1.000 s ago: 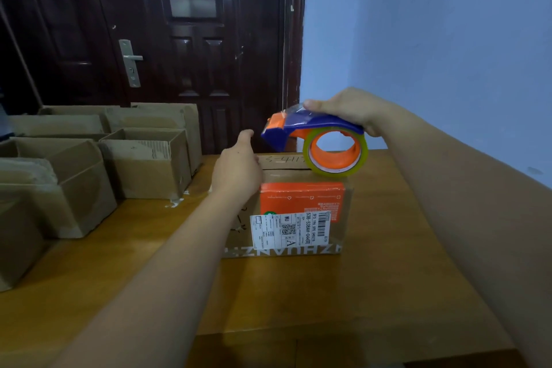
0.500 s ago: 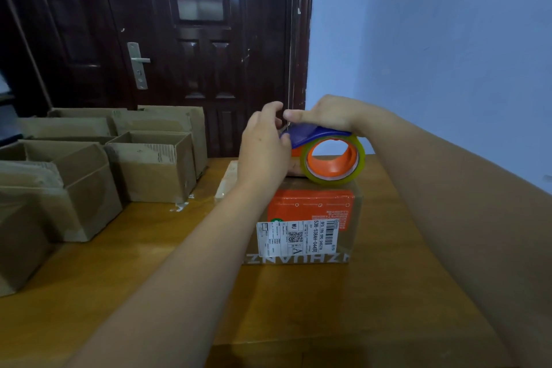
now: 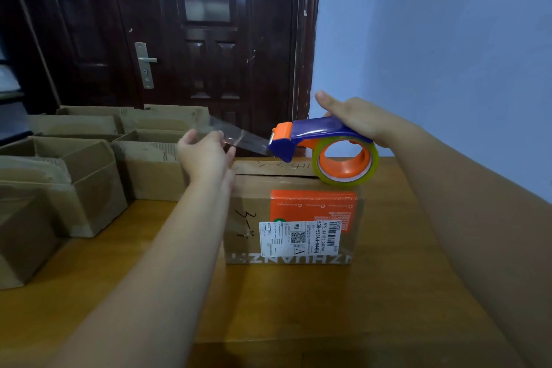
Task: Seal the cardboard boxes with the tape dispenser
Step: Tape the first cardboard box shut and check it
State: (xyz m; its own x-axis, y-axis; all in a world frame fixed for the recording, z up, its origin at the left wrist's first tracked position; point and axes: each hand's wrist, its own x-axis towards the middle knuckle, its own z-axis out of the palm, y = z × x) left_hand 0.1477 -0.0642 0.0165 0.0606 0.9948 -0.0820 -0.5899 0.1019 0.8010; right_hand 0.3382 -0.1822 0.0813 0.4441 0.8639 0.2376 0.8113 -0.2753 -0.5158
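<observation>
Wooden surface (image 3: 298,308), dark door (image 3: 209,39) behind: my right hand (image 3: 355,119) grips the dispenser (image 3: 313,128) on the box (image 3: 248,218), left hand (image 3: 203,155) pinches tape (image 3: 248,140) taut to cover the seam (image 3: 268,175)

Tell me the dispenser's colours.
The dispenser has a blue body with an orange tip and hub; the head view shows it best.

Left, open boxes (image 3: 149,167) crowd the table (image 3: 298,308); nearer, its top lies free; the wall (image 3: 448,69) seems close rightward.
</observation>
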